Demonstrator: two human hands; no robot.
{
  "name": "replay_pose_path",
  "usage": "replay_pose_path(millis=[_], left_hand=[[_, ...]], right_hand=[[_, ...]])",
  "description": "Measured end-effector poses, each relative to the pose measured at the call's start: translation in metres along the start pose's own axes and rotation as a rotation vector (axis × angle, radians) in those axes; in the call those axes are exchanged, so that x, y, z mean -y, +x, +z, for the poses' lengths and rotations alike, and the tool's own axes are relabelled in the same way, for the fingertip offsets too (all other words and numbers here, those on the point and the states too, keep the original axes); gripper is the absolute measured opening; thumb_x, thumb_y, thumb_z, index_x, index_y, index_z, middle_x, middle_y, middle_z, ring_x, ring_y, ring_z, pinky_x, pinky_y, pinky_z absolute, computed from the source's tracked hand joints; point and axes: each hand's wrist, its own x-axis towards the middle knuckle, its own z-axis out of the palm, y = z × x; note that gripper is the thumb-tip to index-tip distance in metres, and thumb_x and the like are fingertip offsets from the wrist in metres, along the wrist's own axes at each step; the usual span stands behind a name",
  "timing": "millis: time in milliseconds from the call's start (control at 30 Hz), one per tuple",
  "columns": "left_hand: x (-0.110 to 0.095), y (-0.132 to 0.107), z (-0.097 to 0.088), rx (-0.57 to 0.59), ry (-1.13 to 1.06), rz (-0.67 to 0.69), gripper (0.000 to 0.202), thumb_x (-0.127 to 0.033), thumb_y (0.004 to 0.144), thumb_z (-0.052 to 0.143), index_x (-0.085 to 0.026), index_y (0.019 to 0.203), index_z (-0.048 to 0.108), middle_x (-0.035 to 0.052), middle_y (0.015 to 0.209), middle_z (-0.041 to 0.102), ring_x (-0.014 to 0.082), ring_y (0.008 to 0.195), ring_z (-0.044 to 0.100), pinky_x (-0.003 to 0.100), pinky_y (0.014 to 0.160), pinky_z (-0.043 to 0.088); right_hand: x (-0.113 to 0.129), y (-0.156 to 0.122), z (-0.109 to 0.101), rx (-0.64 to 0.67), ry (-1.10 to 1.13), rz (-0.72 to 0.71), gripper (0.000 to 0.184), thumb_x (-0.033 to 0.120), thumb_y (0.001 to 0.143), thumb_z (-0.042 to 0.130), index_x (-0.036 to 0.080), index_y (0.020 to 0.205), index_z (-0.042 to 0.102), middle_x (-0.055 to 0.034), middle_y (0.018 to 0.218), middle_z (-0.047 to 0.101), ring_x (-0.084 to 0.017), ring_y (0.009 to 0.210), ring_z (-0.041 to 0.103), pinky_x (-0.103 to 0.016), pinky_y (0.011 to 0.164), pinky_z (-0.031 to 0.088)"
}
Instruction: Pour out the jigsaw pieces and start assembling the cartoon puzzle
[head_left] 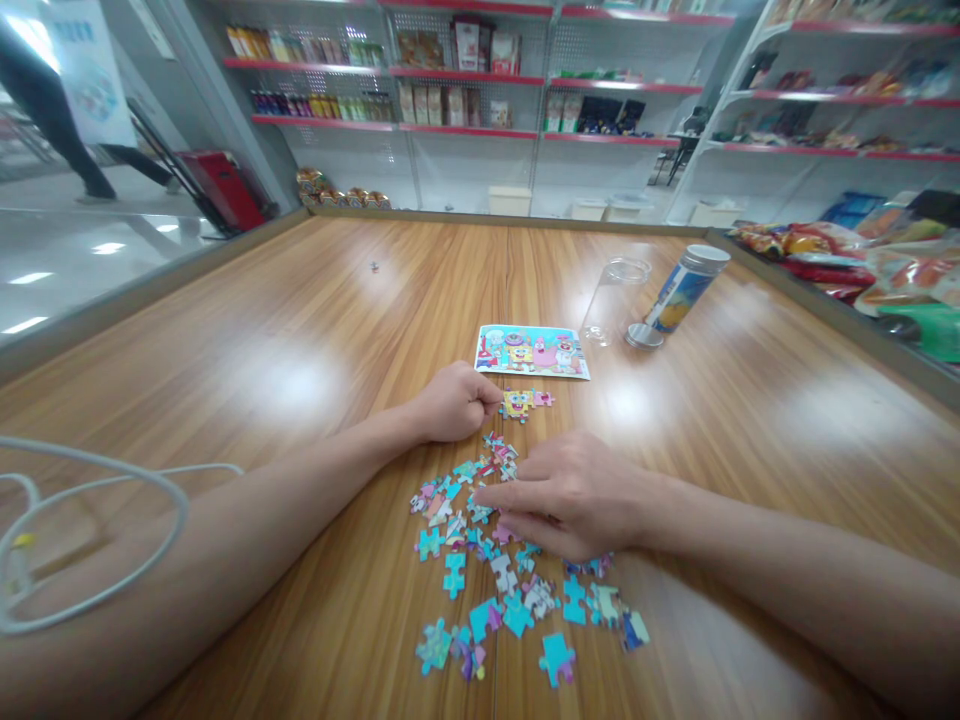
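Note:
Several loose jigsaw pieces, mostly turquoise and pink, lie scattered on the wooden table in front of me. My right hand rests on the top of this pile, fingers curled and fingertips pressing into the pieces. My left hand is curled closed beside a small joined cluster of pieces, its fingertips touching the cluster's left edge. Beyond the cluster lies the cartoon reference picture.
A clear tube, a printed canister and a round lid lie at the back right. A white cable loops at the left edge. Snack bags fill the right side; shelves stand behind.

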Motion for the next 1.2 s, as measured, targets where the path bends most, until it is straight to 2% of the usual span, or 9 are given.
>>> replay_pose_path(millis=[167, 333, 533, 700, 933, 1200], left_hand=[[-0.0010, -0.0001, 0.0000, 0.000, -0.001, -0.004, 0.008, -0.013, 0.053, 0.037, -0.015, 0.046, 0.040, -0.0033, 0.045, 0.032, 0.0075, 0.048, 0.029, 0.025, 0.049, 0.021], [-0.0028, -0.0001, -0.0009, -0.002, -0.005, -0.007, 0.008, -0.013, 0.053, 0.037, -0.015, 0.046, 0.041, -0.0033, 0.045, 0.033, 0.0075, 0.047, 0.030, 0.025, 0.049, 0.022], [-0.0022, 0.0000, -0.0008, 0.000, -0.009, -0.006, 0.008, -0.013, 0.053, 0.037, -0.016, 0.045, 0.039, -0.0033, 0.045, 0.033, 0.0076, 0.047, 0.031, 0.025, 0.049, 0.022], [-0.0025, 0.0003, -0.0004, 0.004, -0.010, -0.017, 0.009, -0.012, 0.053, 0.037, -0.016, 0.045, 0.039, -0.0034, 0.045, 0.032, 0.0076, 0.047, 0.032, 0.025, 0.049, 0.022], [-0.0016, 0.0002, -0.0005, 0.001, -0.010, 0.003, 0.009, -0.013, 0.053, 0.037, -0.016, 0.045, 0.040, -0.0032, 0.044, 0.033, 0.0075, 0.046, 0.032, 0.024, 0.049, 0.022], [-0.0022, 0.0009, -0.0004, 0.001, 0.005, -0.013, 0.009, -0.012, 0.053, 0.037, -0.015, 0.045, 0.041, -0.0032, 0.044, 0.035, 0.0076, 0.047, 0.033, 0.024, 0.049, 0.022]], right_hand=[[0.0000, -0.0006, -0.0007, 0.017, 0.000, -0.012, 0.023, 0.030, 0.098, 0.048, 0.021, 0.100, 0.070, 0.0025, 0.066, 0.065, -0.011, 0.056, 0.054, -0.030, 0.053, 0.026], [-0.0021, -0.0024, 0.0016, -0.031, -0.016, -0.013, 0.025, 0.032, 0.099, 0.047, 0.019, 0.104, 0.067, 0.0010, 0.069, 0.066, -0.011, 0.059, 0.055, -0.029, 0.054, 0.028], [-0.0012, -0.0008, 0.0024, 0.030, -0.027, 0.032, 0.025, 0.036, 0.099, 0.049, 0.019, 0.104, 0.067, -0.0001, 0.071, 0.067, -0.011, 0.060, 0.057, -0.029, 0.055, 0.028], [-0.0014, 0.0004, 0.0025, 0.049, -0.012, 0.027, 0.022, 0.034, 0.098, 0.052, 0.019, 0.098, 0.067, 0.0005, 0.072, 0.068, -0.010, 0.060, 0.057, -0.029, 0.054, 0.028], [-0.0020, 0.0003, 0.0026, 0.050, -0.010, 0.003, 0.027, 0.034, 0.100, 0.051, 0.017, 0.087, 0.067, 0.0012, 0.069, 0.067, -0.009, 0.059, 0.056, -0.029, 0.053, 0.026], [-0.0033, -0.0004, 0.0046, 0.038, -0.036, -0.026, 0.028, 0.035, 0.102, 0.048, 0.017, 0.088, 0.065, 0.0022, 0.067, 0.065, -0.009, 0.056, 0.053, -0.030, 0.052, 0.024]])
